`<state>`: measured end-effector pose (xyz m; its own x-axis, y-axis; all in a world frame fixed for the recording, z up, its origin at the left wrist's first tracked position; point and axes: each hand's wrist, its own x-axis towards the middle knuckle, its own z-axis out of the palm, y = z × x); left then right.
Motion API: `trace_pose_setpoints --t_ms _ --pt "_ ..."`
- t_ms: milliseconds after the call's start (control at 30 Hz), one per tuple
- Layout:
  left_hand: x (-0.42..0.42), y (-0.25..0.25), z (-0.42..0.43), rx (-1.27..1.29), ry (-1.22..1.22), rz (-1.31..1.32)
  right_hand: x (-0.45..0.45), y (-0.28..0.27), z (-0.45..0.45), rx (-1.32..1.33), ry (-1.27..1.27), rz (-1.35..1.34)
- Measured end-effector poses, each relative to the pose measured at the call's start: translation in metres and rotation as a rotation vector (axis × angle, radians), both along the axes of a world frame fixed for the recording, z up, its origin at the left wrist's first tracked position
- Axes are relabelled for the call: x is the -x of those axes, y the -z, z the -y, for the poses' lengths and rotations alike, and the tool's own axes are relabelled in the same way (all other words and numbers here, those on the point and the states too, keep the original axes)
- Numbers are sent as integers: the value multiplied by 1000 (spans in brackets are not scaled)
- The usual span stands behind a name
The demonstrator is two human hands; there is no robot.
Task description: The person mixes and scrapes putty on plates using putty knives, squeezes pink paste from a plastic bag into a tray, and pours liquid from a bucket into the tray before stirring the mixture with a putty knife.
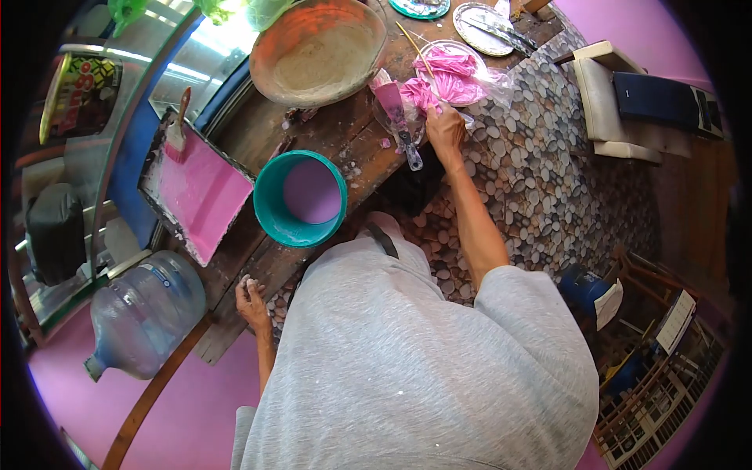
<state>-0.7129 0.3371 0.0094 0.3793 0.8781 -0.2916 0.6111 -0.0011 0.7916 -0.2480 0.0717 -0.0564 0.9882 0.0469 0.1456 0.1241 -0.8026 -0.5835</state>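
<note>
My right hand (pixel 446 131) is closed on the edge of a pink-smeared plastic bag (pixel 450 84) at the table's right side. The bag lies partly over a white plate (pixel 468 56), with a thin stick (pixel 415 48) leaning across it. Just left of that hand, a putty knife (pixel 401 129) with a pink-coated blade lies with its handle past the table edge. My left hand (pixel 252 304) hangs loosely by the near table edge, fingers slightly apart and nothing visible in them. Between the hands stands a teal bucket (pixel 268 196) containing pinkish-purple paint (pixel 313 192).
A paint tray (pixel 205 192) holds pink paint and a paintbrush (pixel 178 133). Behind the bucket sits a wide, dusty basin (pixel 313 59). A large water jug (pixel 145 313) is at lower left. A second plate (pixel 479 27) with tools lies at the back, and a chair (pixel 615 102) stands right.
</note>
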Motion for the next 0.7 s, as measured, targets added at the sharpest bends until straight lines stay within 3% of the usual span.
trace_pose_setpoints --t_ms 33,167,433,567,700 --pt "0 -1 0 0 -1 0 -9 2 -2 56 -31 -152" --pt "-3 -9 0 0 -44 17 -26 1 -4 -12 -72 -287" --pt "-14 -27 2 -51 -44 98 -31 -16 22 -588 -126 -250" --pt "-44 -59 2 -111 -44 197 -34 -38 30 -739 -227 -290" --pt "-75 -84 0 -122 24 305 -35 -63 38 -684 -242 -197"
